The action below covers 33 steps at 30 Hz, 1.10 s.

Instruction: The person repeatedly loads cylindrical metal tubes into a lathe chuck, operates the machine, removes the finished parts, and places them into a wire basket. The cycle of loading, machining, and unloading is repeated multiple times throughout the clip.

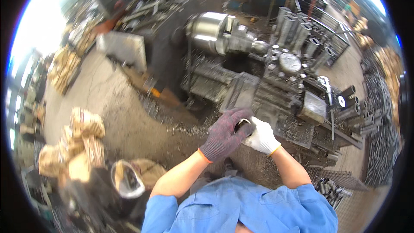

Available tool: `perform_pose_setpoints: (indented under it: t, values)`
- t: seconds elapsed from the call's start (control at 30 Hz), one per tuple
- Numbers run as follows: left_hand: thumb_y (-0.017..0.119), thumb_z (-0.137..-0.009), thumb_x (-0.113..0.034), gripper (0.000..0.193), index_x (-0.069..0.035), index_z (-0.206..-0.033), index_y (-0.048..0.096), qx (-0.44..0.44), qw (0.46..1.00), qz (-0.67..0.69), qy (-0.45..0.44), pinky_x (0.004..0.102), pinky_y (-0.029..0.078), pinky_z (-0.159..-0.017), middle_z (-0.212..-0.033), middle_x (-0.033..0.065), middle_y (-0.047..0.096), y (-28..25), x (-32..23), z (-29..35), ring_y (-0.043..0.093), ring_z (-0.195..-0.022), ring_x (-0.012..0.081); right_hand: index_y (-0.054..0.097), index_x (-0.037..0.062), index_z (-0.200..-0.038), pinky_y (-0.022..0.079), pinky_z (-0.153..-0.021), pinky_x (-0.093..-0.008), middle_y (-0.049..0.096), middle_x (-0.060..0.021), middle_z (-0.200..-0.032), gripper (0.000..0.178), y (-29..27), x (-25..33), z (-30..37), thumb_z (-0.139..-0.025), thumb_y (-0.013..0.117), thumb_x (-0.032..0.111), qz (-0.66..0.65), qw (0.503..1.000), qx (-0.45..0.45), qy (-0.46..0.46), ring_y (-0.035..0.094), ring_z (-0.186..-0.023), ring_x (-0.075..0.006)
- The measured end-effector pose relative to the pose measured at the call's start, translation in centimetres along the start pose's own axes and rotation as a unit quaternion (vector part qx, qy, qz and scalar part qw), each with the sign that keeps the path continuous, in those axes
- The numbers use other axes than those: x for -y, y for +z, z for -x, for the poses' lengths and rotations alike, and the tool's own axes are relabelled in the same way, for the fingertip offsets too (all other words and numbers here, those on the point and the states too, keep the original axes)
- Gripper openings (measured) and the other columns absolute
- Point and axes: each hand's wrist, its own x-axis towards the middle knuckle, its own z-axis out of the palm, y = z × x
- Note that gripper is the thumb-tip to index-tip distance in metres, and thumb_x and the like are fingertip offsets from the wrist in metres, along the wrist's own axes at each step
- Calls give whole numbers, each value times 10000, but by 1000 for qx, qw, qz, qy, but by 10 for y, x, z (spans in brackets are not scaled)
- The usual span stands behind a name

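Observation:
My left hand [225, 133], in a dark purple-grey knitted glove, and my right hand [262, 137], in a white glove, meet in front of the lathe. Between them sits a short round metal piece [243, 122] with a bright rim around a dark opening; the fingers of both hands are closed about it. Most of that piece is hidden by the gloves. Beyond the hands, the lathe's shiny chuck [208, 32] and the tool turret [290, 62] with its bolts are a little blurred.
Metal chips cover the lathe bed [254, 92]. A caliper [328, 89] lies by a metal block [314, 107] on the right. Upright tubes [291, 28] stand behind the turret. Stuffed sacks [86, 123] sit on the floor at left, and a pile of rods [381, 133] lies far right.

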Motion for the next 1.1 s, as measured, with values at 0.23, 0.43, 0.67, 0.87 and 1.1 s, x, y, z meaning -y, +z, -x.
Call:
perform_pose_setpoints:
  t: [0.23, 0.43, 0.67, 0.87, 1.1]
  values:
    - [703, -1017, -154, 217, 6, -1153, 756, -244, 967, -65, 32, 452, 544, -1064, -1201, 173, 760, -91, -31, 205, 716, -1189, 338, 690, 161, -1304, 589, -962, -434, 752, -137, -1253, 553, 139, 52, -1, -815, 845, 369, -42, 976, 195, -92, 724, -1138, -357]
    - [673, -1077, -217, 289, 33, -1196, 754, -616, 766, 7, -184, 397, 526, -1065, -1231, 165, 764, -74, -24, 485, 710, -1177, 291, 662, 137, -1349, 568, -1003, -461, 739, -173, -1280, 618, 271, 107, 29, -817, 821, 409, 109, 914, 341, -192, 706, -1176, -391]
    - [695, -946, -524, 735, 15, -1441, 624, -650, 368, 115, -655, 437, 498, -1098, -1362, 243, 710, 112, 64, 767, 667, -1254, 391, 678, 100, -1333, 554, -1013, -453, 743, -193, -1254, 645, 400, 221, 114, -783, 812, 411, 200, 754, 526, -340, 707, -1168, -389]
    - [697, -954, -450, 707, 12, -1478, 587, -907, 65, 164, -382, 443, 493, -1144, -1433, 259, 655, 313, 77, 806, 644, -1303, 391, 682, 79, -1277, 569, -960, -458, 746, -181, -1175, 635, 480, 349, 206, -790, 849, 449, 104, 552, 607, -562, 723, -1100, -366]
    - [583, -1062, -344, 700, -12, -1634, 352, -768, -343, 29, -541, 416, 501, -1163, -1602, 232, 490, 361, 25, 746, 502, -1466, 383, 706, 96, -1264, 596, -924, -424, 770, -186, -1141, 548, 551, 517, 346, -807, 870, 351, -48, 443, 679, -583, 748, -1056, -359]
